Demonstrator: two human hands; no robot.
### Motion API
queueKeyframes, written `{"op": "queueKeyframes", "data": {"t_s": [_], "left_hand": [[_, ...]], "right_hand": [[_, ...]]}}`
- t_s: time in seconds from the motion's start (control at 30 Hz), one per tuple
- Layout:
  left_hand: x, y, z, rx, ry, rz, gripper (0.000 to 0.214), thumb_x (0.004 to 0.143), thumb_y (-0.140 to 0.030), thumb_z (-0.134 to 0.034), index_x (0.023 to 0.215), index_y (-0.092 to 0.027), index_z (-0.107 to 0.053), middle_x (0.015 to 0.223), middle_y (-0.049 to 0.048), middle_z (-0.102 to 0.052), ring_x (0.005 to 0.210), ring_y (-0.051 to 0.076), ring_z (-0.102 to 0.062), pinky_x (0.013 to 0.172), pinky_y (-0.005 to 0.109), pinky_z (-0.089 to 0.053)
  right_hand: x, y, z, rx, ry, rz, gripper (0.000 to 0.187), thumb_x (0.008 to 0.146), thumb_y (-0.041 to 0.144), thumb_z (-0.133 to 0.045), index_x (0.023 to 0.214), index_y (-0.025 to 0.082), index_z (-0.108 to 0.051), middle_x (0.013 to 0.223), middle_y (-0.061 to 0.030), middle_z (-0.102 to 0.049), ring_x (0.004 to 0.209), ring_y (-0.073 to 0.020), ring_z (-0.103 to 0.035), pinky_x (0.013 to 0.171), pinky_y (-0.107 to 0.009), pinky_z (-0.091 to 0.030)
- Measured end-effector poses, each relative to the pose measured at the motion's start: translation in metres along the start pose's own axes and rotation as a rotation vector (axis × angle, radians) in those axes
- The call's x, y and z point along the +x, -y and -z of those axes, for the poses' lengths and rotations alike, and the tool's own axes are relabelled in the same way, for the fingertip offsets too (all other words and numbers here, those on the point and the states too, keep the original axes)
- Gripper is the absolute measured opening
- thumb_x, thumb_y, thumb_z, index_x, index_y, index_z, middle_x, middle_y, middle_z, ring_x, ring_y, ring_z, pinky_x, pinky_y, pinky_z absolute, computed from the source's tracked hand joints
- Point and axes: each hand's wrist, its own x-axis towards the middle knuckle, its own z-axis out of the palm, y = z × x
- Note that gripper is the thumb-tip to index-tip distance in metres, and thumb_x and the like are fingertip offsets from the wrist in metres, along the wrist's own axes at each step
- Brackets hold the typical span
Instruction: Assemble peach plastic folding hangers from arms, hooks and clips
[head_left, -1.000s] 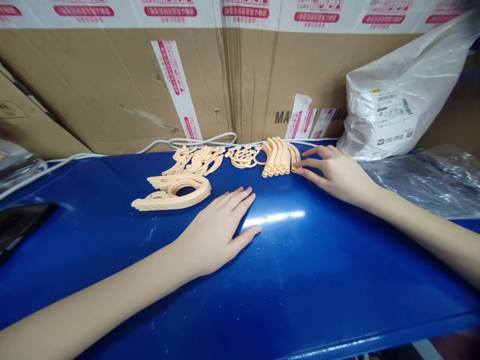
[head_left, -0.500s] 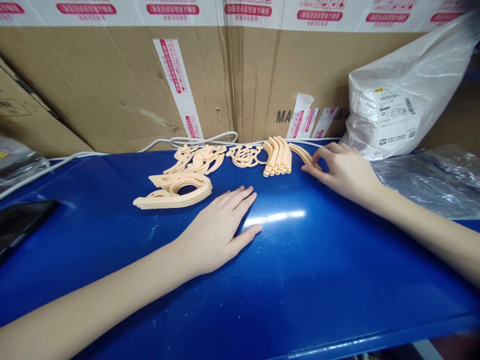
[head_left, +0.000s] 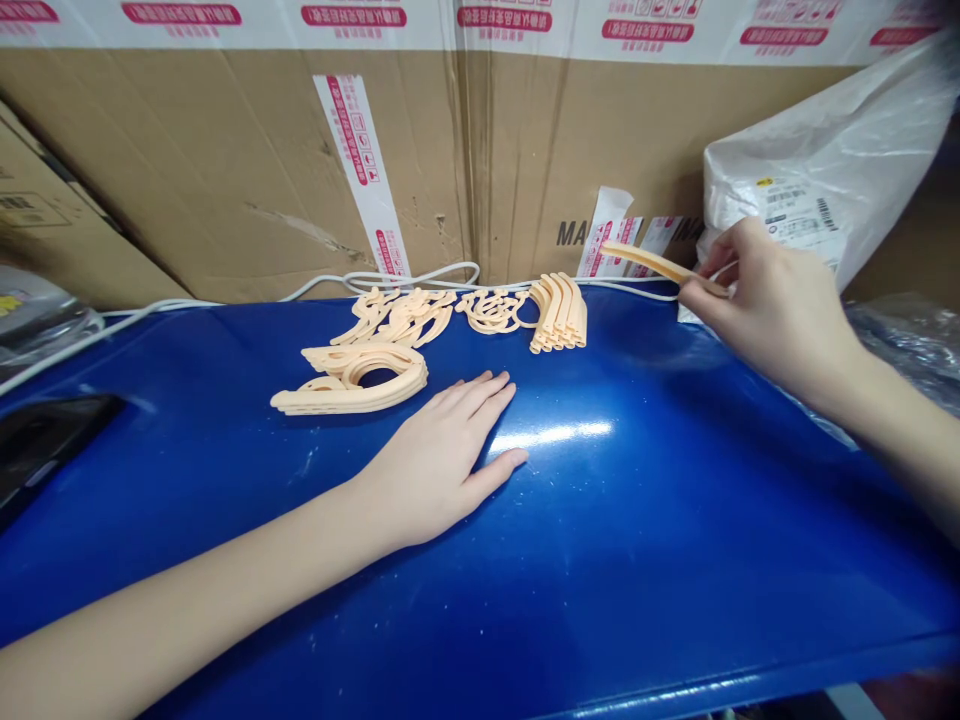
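Observation:
Raised above the right side of the blue table [head_left: 600, 560], my right hand [head_left: 780, 310] pinches one end of a thin, curved beige plastic strip [head_left: 649, 262], which points to the left. My left hand [head_left: 435, 455] rests flat on the table, fingers spread, with nothing in it. Just beyond its fingers lies a stack of beige curved pieces [head_left: 360, 402] with a round opening. Farther back are loose, wavy beige pieces [head_left: 401, 318], a small heap of thin beige loops and hooks [head_left: 493, 311], and a row of curved beige strips [head_left: 559, 315] laid side by side.
Large cardboard boxes [head_left: 300, 170] stand along the back edge, with a white cable [head_left: 300, 290] in front of them. A white plastic bag [head_left: 817, 150] sits at the back right, clear plastic wrap [head_left: 915, 350] beside it. At the left edge lies a black phone [head_left: 60, 440].
My right hand has lifted the curved beige strip off the table, moving up and to the right. My left hand has stayed in place.

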Motion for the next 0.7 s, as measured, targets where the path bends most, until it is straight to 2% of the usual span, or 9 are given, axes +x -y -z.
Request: {"op": "queueKeyframes", "data": {"t_s": [0.07, 0.13, 0.2, 0.23, 0.33, 0.4, 0.5, 0.7], "left_hand": [[-0.002, 0.000, 0.001, -0.046, -0.052, 0.032, 0.070, 0.095, -0.054, -0.038, 0.150, -0.013, -0.022, 0.156, 0.0119, -0.028, 0.142, 0.025, -0.029, 0.116, 0.045, -0.028], [-0.002, 0.000, 0.002, -0.092, -0.164, 0.047, 0.077, 0.093, -0.055, -0.041, 0.151, -0.014, -0.012, 0.158, 0.0135, -0.020, 0.143, 0.026, -0.025, 0.116, 0.044, -0.029], [-0.002, 0.000, 0.003, -0.120, -0.264, 0.013, 0.078, 0.092, -0.055, -0.046, 0.150, -0.016, -0.013, 0.156, 0.0138, -0.022, 0.143, 0.026, -0.026, 0.116, 0.044, -0.029], [-0.002, 0.000, 0.004, -0.124, -0.286, -0.017, 0.076, 0.091, -0.055, -0.048, 0.148, -0.017, -0.017, 0.153, 0.0136, -0.029, 0.140, 0.026, -0.030, 0.114, 0.044, -0.031], [-0.001, -0.001, 0.005, -0.102, -0.278, -0.106, 0.055, 0.091, -0.047, -0.053, 0.135, -0.017, -0.040, 0.131, 0.0104, -0.054, 0.119, 0.025, -0.050, 0.102, 0.041, -0.042], [-0.001, -0.002, 0.006, -0.075, -0.270, -0.152, 0.034, 0.093, -0.038, -0.053, 0.120, -0.017, -0.052, 0.114, 0.0071, -0.061, 0.104, 0.022, -0.054, 0.090, 0.038, -0.045], [0.000, -0.003, 0.007, -0.056, -0.256, -0.177, 0.018, 0.094, -0.027, -0.049, 0.106, -0.018, -0.059, 0.102, 0.0048, -0.062, 0.091, 0.020, -0.054, 0.079, 0.035, -0.044], [0.001, -0.003, 0.005, -0.060, -0.202, -0.144, 0.016, 0.094, -0.026, -0.048, 0.102, -0.019, -0.061, 0.098, 0.0035, -0.061, 0.086, 0.019, -0.052, 0.075, 0.035, -0.040]], "right_hand": [[-0.006, 0.011, 0.005, 0.196, 0.007, 0.139, 0.014, 0.078, 0.025, -0.055, 0.082, 0.022, -0.042, 0.079, -0.0054, -0.059, 0.067, -0.0177, -0.051, 0.061, -0.032, -0.036], [-0.016, 0.023, 0.005, 0.364, 0.149, 0.336, 0.013, 0.077, 0.023, -0.054, 0.079, 0.023, -0.041, 0.083, -0.0057, -0.060, 0.072, -0.0188, -0.053, 0.065, -0.033, -0.040], [-0.027, 0.036, 0.004, 0.438, 0.287, 0.475, 0.012, 0.079, 0.023, -0.053, 0.079, 0.023, -0.041, 0.084, -0.0057, -0.059, 0.073, -0.0196, -0.052, 0.066, -0.034, -0.041], [-0.032, 0.041, 0.004, 0.451, 0.339, 0.522, 0.012, 0.080, 0.023, -0.052, 0.078, 0.023, -0.040, 0.083, -0.0053, -0.058, 0.073, -0.0197, -0.051, 0.067, -0.034, -0.040], [-0.044, 0.053, 0.003, 0.490, 0.397, 0.605, 0.015, 0.084, 0.024, -0.051, 0.077, 0.023, -0.038, 0.083, -0.0038, -0.059, 0.076, -0.0191, -0.051, 0.070, -0.033, -0.040], [-0.048, 0.056, 0.002, 0.494, 0.396, 0.650, 0.015, 0.086, 0.024, -0.050, 0.077, 0.023, -0.038, 0.082, -0.0027, -0.059, 0.076, -0.0179, -0.051, 0.070, -0.032, -0.039], [-0.050, 0.057, 0.001, 0.460, 0.387, 0.730, 0.013, 0.088, 0.024, -0.050, 0.078, 0.022, -0.043, 0.080, -0.0024, -0.059, 0.074, -0.0169, -0.050, 0.070, -0.032, -0.038], [-0.050, 0.055, -0.002, 0.395, 0.438, 0.856, 0.016, 0.093, 0.028, -0.048, 0.081, 0.020, -0.052, 0.080, -0.0037, -0.061, 0.075, -0.0176, -0.050, 0.070, -0.032, -0.037]]}}
